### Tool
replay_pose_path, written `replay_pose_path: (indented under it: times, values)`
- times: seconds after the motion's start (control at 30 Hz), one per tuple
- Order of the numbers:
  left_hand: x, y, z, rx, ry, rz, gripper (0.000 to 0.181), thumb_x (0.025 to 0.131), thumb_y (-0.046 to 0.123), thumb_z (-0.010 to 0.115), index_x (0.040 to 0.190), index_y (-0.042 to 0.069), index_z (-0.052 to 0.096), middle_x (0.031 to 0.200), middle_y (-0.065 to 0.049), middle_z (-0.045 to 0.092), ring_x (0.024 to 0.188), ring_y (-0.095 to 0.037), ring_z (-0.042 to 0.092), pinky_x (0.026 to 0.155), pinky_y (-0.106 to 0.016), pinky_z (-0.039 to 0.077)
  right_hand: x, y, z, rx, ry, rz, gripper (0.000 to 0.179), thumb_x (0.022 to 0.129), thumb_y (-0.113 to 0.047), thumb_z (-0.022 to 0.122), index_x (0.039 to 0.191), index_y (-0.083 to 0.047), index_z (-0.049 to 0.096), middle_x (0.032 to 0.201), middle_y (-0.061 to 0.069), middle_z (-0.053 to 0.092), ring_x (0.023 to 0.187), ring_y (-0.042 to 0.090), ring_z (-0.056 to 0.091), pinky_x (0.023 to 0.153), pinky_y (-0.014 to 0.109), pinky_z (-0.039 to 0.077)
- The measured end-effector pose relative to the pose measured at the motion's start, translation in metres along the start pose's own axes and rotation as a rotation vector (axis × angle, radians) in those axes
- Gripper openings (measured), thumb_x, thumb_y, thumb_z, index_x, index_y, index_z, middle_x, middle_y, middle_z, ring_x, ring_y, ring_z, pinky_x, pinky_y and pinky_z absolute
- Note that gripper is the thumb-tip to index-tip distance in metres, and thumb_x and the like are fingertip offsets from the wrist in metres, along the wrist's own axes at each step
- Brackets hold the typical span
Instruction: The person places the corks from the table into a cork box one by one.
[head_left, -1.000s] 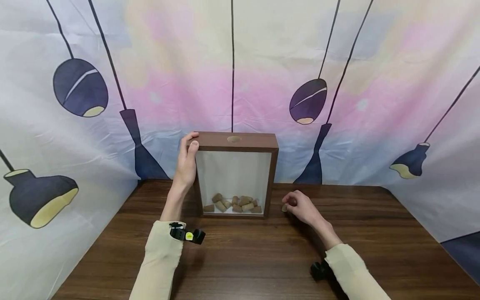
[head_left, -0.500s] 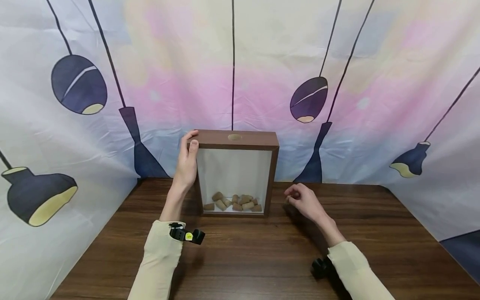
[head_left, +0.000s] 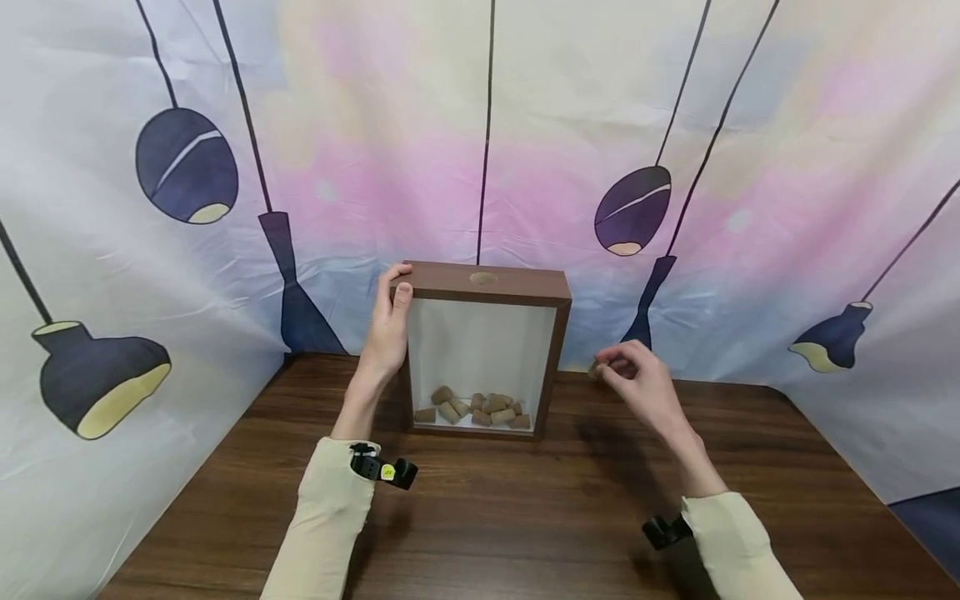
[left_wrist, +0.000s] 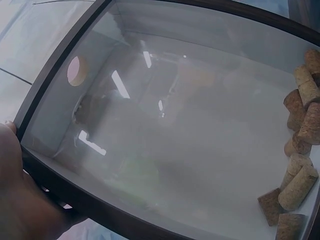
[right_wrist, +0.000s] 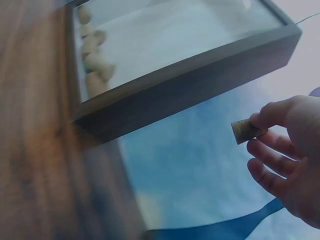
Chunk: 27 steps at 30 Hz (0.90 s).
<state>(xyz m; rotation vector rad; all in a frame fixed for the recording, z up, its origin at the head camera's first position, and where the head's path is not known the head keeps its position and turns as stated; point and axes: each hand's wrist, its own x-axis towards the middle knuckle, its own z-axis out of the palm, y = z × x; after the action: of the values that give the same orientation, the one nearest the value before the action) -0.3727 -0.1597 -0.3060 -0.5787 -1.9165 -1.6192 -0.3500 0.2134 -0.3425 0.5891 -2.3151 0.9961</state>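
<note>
A brown wooden shadow box (head_left: pixel 564 358) with a clear front stands upright on the table, a round hole (head_left: pixel 483 278) in its top. Several corks (left_wrist: pixel 298 187) lie in a heap along its bottom. My left hand (head_left: pixel 386 333) grips the box's upper left corner, thumb on the front edge and fingers over the top. To the right of the box, my right hand (head_left: pixel 643 385) is raised above the table and pinches a single cork (right_wrist: pixel 245 131) between thumb and fingertips. In the right wrist view this cork is apart from the box's side.
The dark wood table (head_left: pixel 480 517) reaches back to a fabric backdrop (head_left: pixel 420 167) printed with hanging lamps, close behind the box. Black wrist cameras (head_left: pixel 401 473) sit at both sleeves.
My right hand has lifted the cork off the table, moving up and slightly right. The left hand keeps its grip on the box, and the head view has shifted a little.
</note>
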Motion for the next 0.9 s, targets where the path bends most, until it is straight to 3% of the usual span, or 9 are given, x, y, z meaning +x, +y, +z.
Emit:
replay_pose_path:
  times: [0.07, 0.4, 0.67, 0.9]
  values:
    - [-0.002, 0.006, 0.001, -0.005, -0.011, -0.017, 0.044, 0.11, 0.032, 0.032, 0.147, 0.008, 0.033, 0.157, -0.009, 0.027, 0.138, -0.032, 0.034, 0.114, -0.052, 0.024, 0.005, -0.008, -0.006, 0.006, 0.03, -0.03, 0.011, 0.09, -0.004, 0.072, 0.101, -0.007, 0.073, 0.096, 0.007, 0.064, 0.079, 0.002, 0.057, 0.068, 0.013, 0.045]
    - [0.0, 0.002, 0.002, -0.005, -0.009, -0.01, 0.041, 0.11, 0.029, 0.03, 0.146, 0.009, 0.034, 0.157, -0.009, 0.026, 0.139, -0.03, 0.033, 0.114, -0.052, 0.024, 0.033, -0.049, -0.031, 0.035, 0.095, -0.169, 0.014, 0.092, -0.003, 0.07, 0.104, -0.008, 0.074, 0.097, 0.007, 0.064, 0.081, -0.001, 0.056, 0.067, 0.011, 0.045]
    - [0.0, 0.022, 0.005, -0.013, 0.009, -0.044, 0.04, 0.11, 0.019, 0.03, 0.145, 0.001, 0.034, 0.156, -0.019, 0.026, 0.136, -0.034, 0.033, 0.113, -0.052, 0.024, 0.056, -0.081, -0.044, 0.036, 0.131, -0.224, 0.012, 0.091, -0.006, 0.07, 0.102, -0.007, 0.075, 0.097, 0.006, 0.064, 0.081, 0.0, 0.057, 0.069, 0.011, 0.048]
    - [0.0, 0.009, 0.006, -0.009, 0.071, -0.042, 0.04, 0.109, 0.028, 0.033, 0.141, 0.005, 0.04, 0.154, -0.013, 0.032, 0.134, -0.027, 0.035, 0.111, -0.049, 0.026, 0.072, -0.107, -0.043, 0.023, 0.108, -0.254, 0.011, 0.09, -0.012, 0.074, 0.101, -0.012, 0.075, 0.099, -0.001, 0.064, 0.084, 0.003, 0.059, 0.072, 0.015, 0.049]
